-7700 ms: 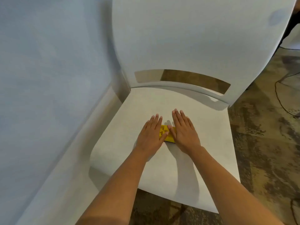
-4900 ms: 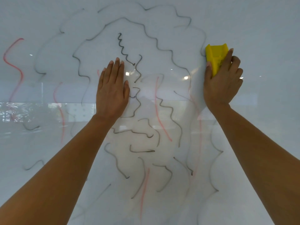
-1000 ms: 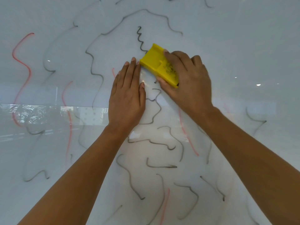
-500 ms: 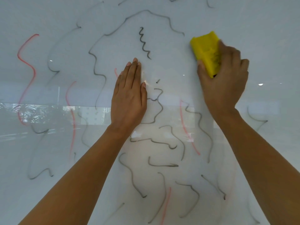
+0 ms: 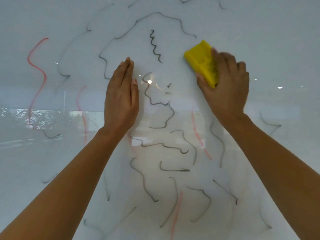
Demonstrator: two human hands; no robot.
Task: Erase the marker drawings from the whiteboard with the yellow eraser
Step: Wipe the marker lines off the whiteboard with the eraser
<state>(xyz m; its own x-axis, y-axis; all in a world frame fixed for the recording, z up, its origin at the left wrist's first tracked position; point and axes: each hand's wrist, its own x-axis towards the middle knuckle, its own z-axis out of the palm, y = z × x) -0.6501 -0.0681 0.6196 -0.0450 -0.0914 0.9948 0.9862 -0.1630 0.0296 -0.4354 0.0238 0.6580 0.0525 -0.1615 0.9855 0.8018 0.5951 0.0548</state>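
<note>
In the head view, the right hand [image 5: 226, 87] is gripping the yellow rectangular foam eraser [image 5: 201, 62], long axis tilted up-left, against the glossy whiteboard [image 5: 259, 32], right of the black zigzag marker line [image 5: 155, 46], while the open left hand [image 5: 121, 99] is lying flat.

The right hand [image 5: 226, 84] grips the yellow eraser [image 5: 201, 62] against the whiteboard [image 5: 277, 40], its fingers blurred. The left hand [image 5: 121, 97] lies flat on the board, fingers together, well left of the eraser. Between them runs a black zigzag line [image 5: 155, 46]. Black and red squiggles [image 5: 37, 66] cover the glossy surface around both forearms.
</note>
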